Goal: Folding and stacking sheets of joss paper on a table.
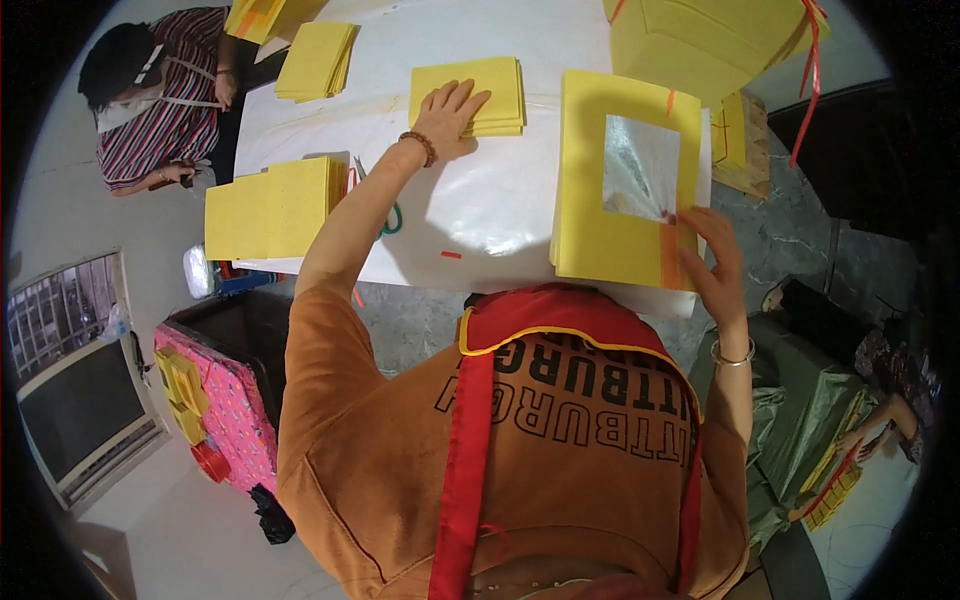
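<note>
My left hand [450, 118] lies flat, fingers apart, on a small stack of yellow paper [495, 85] in the middle of the white-covered table. In front of me to the right is a taller stack of large yellow paper sheets [590, 180]. Its top sheet bears a shiny silver foil square [640, 165] and an orange strip [669, 255]. My right hand [714, 262] rests at this stack's right edge, fingertips and thumb spread apart along it. Scissors with green handles [393, 218] lie near my left forearm, which partly hides them.
Yellow paper stacks [270, 210] sit at the table's left, with another stack [315, 62] farther back. Large yellow bundles [700, 45] with red ribbon stand at the back right. A small red piece [452, 254] lies near the front edge. One person [165, 100] is at left, another [890, 420] at right.
</note>
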Available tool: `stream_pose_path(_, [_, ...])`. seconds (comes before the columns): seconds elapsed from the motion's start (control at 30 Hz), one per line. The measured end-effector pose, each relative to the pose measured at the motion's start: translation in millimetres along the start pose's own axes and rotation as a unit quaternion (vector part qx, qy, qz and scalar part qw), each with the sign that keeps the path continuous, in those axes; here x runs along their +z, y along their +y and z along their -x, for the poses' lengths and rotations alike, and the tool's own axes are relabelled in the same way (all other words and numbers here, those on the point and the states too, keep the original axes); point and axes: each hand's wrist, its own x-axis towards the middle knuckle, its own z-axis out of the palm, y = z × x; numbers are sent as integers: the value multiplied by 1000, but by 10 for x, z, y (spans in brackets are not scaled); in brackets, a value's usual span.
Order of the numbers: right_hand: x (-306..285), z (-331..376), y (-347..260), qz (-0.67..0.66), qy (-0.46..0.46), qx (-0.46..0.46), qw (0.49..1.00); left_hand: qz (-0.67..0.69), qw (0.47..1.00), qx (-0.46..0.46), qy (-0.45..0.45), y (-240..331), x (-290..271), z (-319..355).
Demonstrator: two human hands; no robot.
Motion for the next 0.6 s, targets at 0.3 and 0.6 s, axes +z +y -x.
stream_pose_path(0.3, [1,5,101,14,-40,-26,999,219,958,95,161,906,-890,-82])
stream_pose_path(0.6, [-8,54,154,-28,-32,37,998,203,935,281,70,2099,-1072,328])
